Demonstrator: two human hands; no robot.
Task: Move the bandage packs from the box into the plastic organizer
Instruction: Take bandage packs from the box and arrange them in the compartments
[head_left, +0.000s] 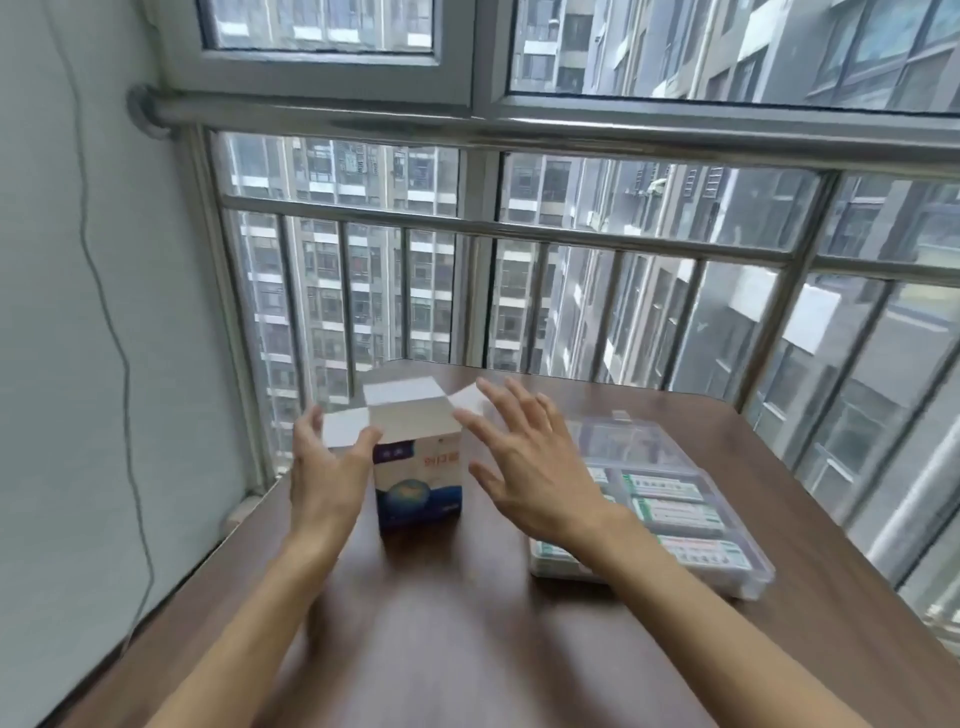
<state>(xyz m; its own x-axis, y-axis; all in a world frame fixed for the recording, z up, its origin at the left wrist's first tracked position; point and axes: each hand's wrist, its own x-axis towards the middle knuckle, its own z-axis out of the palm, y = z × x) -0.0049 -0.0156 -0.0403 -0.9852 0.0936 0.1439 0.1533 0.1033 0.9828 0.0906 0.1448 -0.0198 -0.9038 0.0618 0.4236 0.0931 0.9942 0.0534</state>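
Observation:
A white and blue cardboard box (418, 480) stands upright on the brown table (441, 623), its white top flaps spread open. My left hand (324, 475) is at the box's left side, fingers loosely spread, thumb by the left flap. My right hand (524, 462) hovers at the box's right side with straight, spread fingers near the right flap and holds nothing. To the right lies the clear plastic organizer (727, 519), partly hidden by my right wrist. Several green and white bandage packs (675, 512) lie in its compartments. The box's inside is hidden.
The table stands in a corner, with a white wall (67, 364) and a hanging cable on the left and a metal window railing (519, 228) right behind its far edge. Bare tabletop lies in front of the box between my forearms.

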